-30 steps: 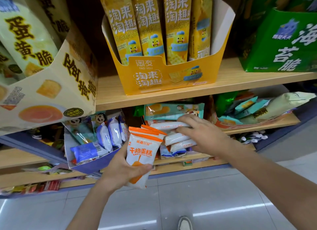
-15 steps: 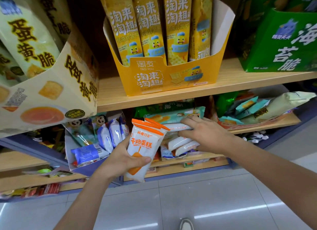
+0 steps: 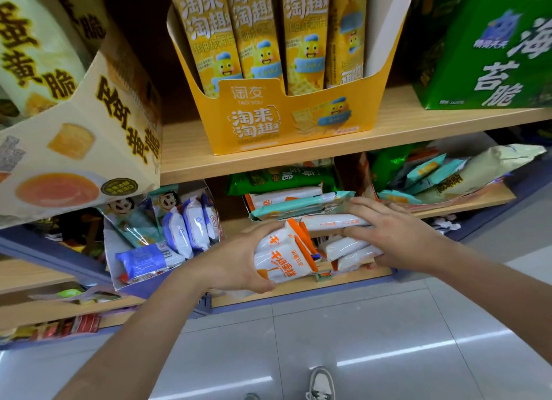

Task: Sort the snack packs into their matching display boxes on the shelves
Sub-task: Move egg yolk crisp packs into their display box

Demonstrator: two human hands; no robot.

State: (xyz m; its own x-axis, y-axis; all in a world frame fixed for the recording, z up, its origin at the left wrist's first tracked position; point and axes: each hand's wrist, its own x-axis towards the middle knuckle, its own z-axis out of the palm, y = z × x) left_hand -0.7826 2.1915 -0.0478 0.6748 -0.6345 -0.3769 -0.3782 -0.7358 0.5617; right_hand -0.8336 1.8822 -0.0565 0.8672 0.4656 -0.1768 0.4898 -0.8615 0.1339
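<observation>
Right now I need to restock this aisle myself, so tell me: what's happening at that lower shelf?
A person is sorting snack packs. Their left hand grips a bundle of white-and-orange cake packs, tilted toward the shelf. Their right hand presses on a stack of similar white packs lying on the lower shelf, under a teal pack and a green seaweed pack. The held bundle is not yet set down.

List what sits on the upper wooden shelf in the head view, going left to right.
Cream display box tilted over the shelf edge → yellow display box holding upright yellow packs → green display box.
</observation>
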